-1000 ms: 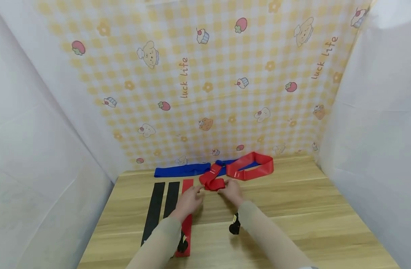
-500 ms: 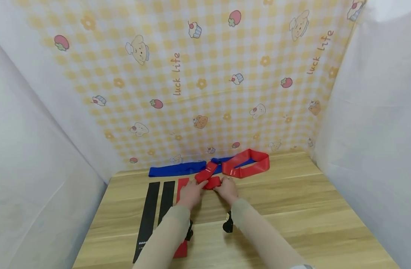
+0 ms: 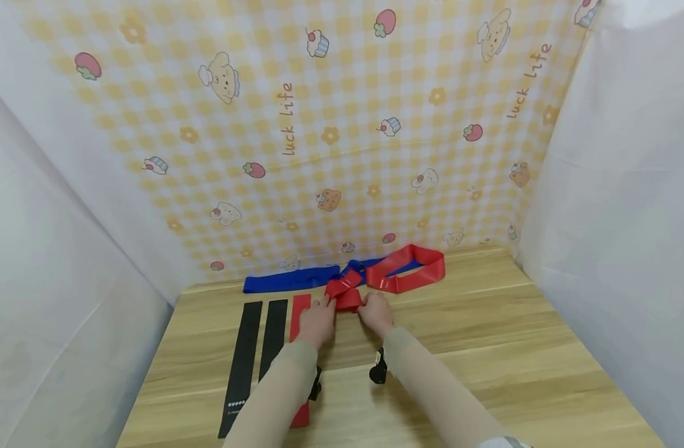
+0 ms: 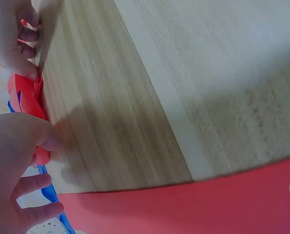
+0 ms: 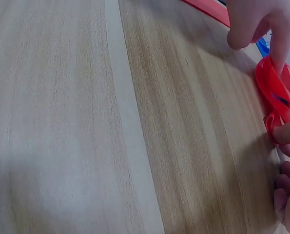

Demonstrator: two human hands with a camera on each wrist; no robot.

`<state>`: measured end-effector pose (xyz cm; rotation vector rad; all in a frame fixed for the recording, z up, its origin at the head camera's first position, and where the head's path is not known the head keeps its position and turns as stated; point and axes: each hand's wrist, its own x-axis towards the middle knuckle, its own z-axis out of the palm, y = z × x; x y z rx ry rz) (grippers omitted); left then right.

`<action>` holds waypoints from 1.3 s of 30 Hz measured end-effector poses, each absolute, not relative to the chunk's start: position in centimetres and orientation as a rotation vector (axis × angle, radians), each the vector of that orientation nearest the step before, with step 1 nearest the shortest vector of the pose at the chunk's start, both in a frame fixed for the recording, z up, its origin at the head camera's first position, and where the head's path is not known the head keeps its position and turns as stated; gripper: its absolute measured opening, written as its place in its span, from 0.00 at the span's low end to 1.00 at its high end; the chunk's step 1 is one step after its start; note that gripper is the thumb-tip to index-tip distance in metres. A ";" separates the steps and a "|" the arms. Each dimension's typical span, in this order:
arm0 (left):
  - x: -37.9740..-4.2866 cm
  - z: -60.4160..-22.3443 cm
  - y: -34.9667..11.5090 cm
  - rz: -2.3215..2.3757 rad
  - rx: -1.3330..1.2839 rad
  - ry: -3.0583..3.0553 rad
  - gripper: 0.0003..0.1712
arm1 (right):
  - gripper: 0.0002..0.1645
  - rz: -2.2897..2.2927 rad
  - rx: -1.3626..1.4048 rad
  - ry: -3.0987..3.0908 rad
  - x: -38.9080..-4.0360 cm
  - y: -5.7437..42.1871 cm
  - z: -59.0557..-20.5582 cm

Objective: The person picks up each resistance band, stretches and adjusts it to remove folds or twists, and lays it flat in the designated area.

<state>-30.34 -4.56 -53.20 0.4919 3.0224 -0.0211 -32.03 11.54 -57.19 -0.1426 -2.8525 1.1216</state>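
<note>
A twisted red resistance band [image 3: 348, 300] lies between my two hands near the back of the table, its upper end overlapping a blue band [image 3: 291, 280]. My right hand [image 3: 377, 313] pinches its right side between thumb and fingers, shown also in the right wrist view, where the band [image 5: 269, 83] forms a standing loop. At the band's left side is my left hand [image 3: 317, 323]. One of its fingers reaches straight down into the loop, while the thumb stands apart from the band in the right wrist view. The other left fingers are spread in the left wrist view.
A second red loop band [image 3: 431, 272] stands on edge at the back right, over the blue one. On the left lie a black band [image 3: 243, 361], another black band [image 3: 274, 330] and a flat red band [image 3: 300, 311], partly under my left arm. A checked cloth [image 3: 319, 155] hangs behind.
My left hand has come forward, its finger moving from beside the twisted red band into its loop. My right hand keeps its pinch. The head view has shifted slightly.
</note>
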 end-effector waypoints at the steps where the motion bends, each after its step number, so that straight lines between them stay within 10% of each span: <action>1: -30.4 -53.2 -4.6 -0.035 0.496 3.026 0.24 | 0.04 1.140 -0.141 -2.845 -32.0 11.6 -57.2; 25: -29.7 -48.4 -8.5 0.449 0.661 3.044 0.11 | 0.04 1.914 0.100 -2.467 -31.5 15.0 -49.4; 39: -28.7 -44.4 -9.9 0.789 0.672 2.781 0.09 | 0.20 2.206 0.373 -2.485 -31.5 16.7 -43.4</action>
